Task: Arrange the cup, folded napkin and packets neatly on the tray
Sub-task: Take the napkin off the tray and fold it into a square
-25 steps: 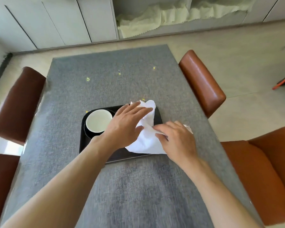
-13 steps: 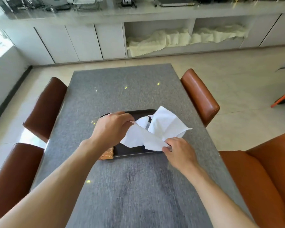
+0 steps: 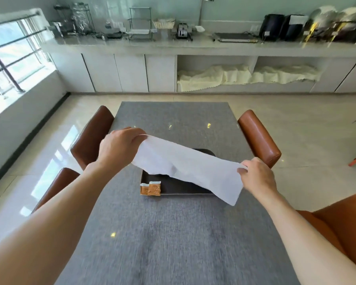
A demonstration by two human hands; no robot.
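A white napkin (image 3: 185,171) is stretched in the air above the dark tray (image 3: 183,188), unfolded into a long strip. My left hand (image 3: 119,149) pinches its far left end and my right hand (image 3: 257,175) pinches its near right end. Orange-brown packets (image 3: 150,188) lie at the tray's near left corner, partly over the rim. The napkin hides most of the tray, and the cup is out of sight behind it.
The tray sits mid-way along a grey table (image 3: 173,233). Brown leather chairs stand at the left (image 3: 90,136), near left (image 3: 56,186), right (image 3: 259,136) and near right (image 3: 337,223). A white counter with appliances (image 3: 193,44) runs along the far wall.
Both hands lifted the napkin off the tray and pulled it apart into a taut strip. The view tilted up, and the cup is now hidden behind the napkin.
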